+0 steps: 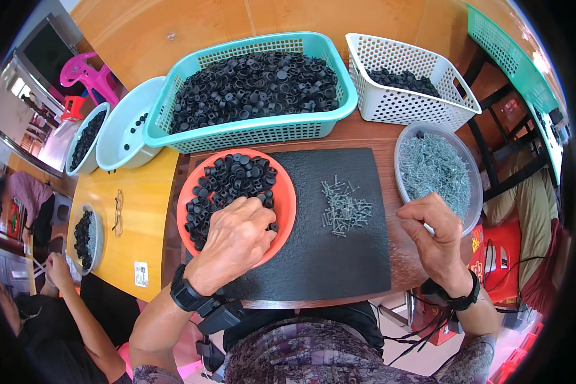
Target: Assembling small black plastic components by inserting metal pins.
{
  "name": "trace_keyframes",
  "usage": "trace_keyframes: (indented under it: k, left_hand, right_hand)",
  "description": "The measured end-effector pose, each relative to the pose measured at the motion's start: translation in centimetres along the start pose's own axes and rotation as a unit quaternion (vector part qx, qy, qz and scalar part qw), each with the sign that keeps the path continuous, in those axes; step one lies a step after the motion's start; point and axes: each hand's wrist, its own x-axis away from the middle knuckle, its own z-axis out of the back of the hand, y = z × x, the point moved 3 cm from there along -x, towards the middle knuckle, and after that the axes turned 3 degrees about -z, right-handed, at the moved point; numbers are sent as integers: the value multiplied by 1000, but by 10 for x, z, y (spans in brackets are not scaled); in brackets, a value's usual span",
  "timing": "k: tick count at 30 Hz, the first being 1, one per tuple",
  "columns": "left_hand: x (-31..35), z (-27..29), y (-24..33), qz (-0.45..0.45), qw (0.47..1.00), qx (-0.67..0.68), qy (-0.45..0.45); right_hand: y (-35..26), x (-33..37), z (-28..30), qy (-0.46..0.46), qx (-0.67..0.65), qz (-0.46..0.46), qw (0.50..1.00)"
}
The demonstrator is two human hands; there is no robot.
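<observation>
My left hand reaches into a round orange bowl of small black plastic caps. Its fingers curl down among the caps, and their tips are hidden beneath the hand. Over the near left rim of a clear round tub of silvery screws, my right hand is closed, thumb and forefinger pinched together; whatever may be between them is too small to make out. Between the hands, a loose pile of screws lies on a black mat.
Behind the mat stand a large turquoise basket and a white basket, both holding black parts. Left, a yellow table carries light-blue basins, eyeglasses and another tub. A co-worker's arm is at lower left.
</observation>
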Motion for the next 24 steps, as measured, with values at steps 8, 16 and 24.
trace_keyframes:
  k: [8,16,24]
  left_hand:
    - [3,2,39,20,988,139,68]
    - [4,-13,66,-31,989,88,114]
    - [9,-26,91,-133,973,-176,67]
  right_hand:
    - [-38,13,-46,-72,-258,-144,953]
    - [-42,25,-88,-125,-461,-327,816]
    - [-34,34,-95,-100,-539,-379,745]
